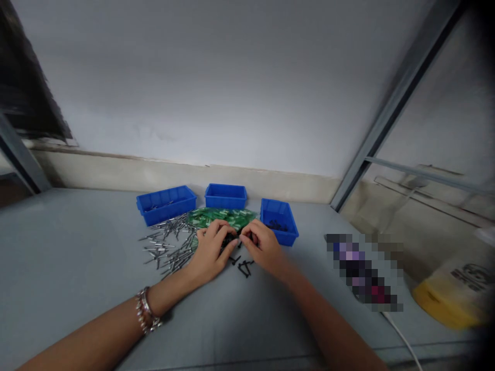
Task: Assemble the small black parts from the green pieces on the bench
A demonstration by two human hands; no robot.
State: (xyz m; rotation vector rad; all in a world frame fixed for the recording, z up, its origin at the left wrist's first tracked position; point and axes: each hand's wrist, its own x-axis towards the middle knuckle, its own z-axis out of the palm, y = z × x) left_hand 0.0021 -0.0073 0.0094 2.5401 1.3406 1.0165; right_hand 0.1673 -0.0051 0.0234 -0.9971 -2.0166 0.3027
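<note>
I'm reading this through the head camera, looking down on a grey worktop (77, 257) set against a pale wall (193, 93). Far left, a blue plastic bin (166, 205) sits at an angle with a few thin dark pieces inside. In front of it spreads a loose heap of steel pins (166, 245), lying every which way. The left hand (211, 252), a chain bracelet (145, 310) on its wrist, rests just beside that heap. Further back, a second blue plastic bin (225, 196) stands in the middle; I can't see into it from here. A pile of green plastic pieces (220, 217) lies between that bin and the hands. The right hand (263, 247) meets the left, so the hands are together, their fingertips (242, 238) pinching a small black part (231, 240) that is mostly hidden between them. A few loose black parts (243, 268) lie on the worktop just below. To the right, a third blue plastic bin (279, 221) holds a cluster of black pieces (277, 225). Further right I get a pixelated object (361, 270) I can't make out, a white cable (402, 335) running past it, and a yellow-and-white package (450, 293) near the edge of view.
</note>
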